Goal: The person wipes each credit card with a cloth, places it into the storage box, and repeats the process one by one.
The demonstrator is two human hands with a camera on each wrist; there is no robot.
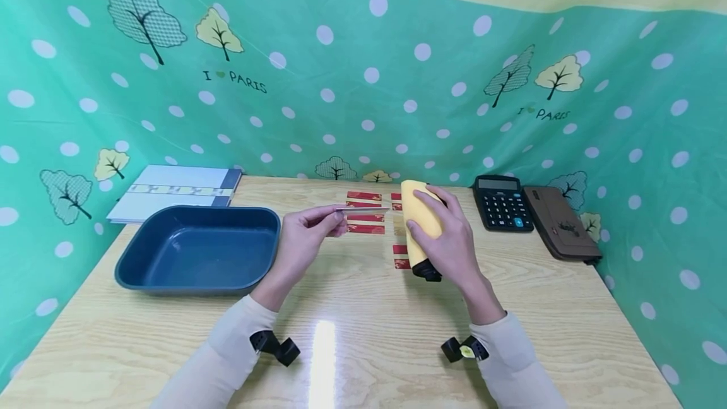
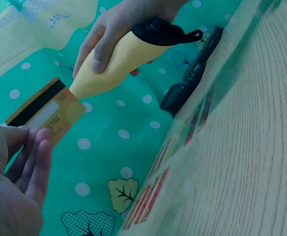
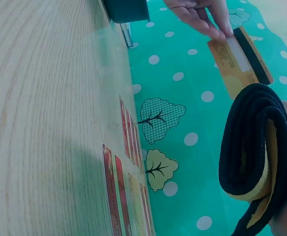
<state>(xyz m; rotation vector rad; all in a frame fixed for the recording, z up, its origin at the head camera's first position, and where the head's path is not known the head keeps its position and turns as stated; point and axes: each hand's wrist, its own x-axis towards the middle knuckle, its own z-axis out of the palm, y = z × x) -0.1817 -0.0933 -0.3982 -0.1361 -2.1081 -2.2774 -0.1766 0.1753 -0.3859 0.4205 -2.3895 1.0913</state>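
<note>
My left hand (image 1: 301, 238) pinches a gold bank card (image 2: 64, 120) by one edge, its black magnetic stripe and white signature strip showing in the left wrist view. From the head it appears nearly edge-on. In my right hand (image 1: 454, 242) is a rolled yellow cloth (image 1: 419, 216) with black edging, gripped between thumb and fingers. The right wrist view shows the roll's dark layered end (image 3: 249, 142). The cloth's far end is close to the card's corner; whether they touch I cannot tell. Below the hands, several red cards (image 1: 365, 229) lie in two columns on the table.
A dark blue tub (image 1: 195, 290) stands on the left, beside my left forearm. Behind it lies a pale blue folder (image 1: 170, 177) with a patterned band. At the right back are a black calculator (image 1: 502, 204) and a brown zip case (image 1: 562, 223). A green dotted curtain (image 1: 363, 74) encloses the table.
</note>
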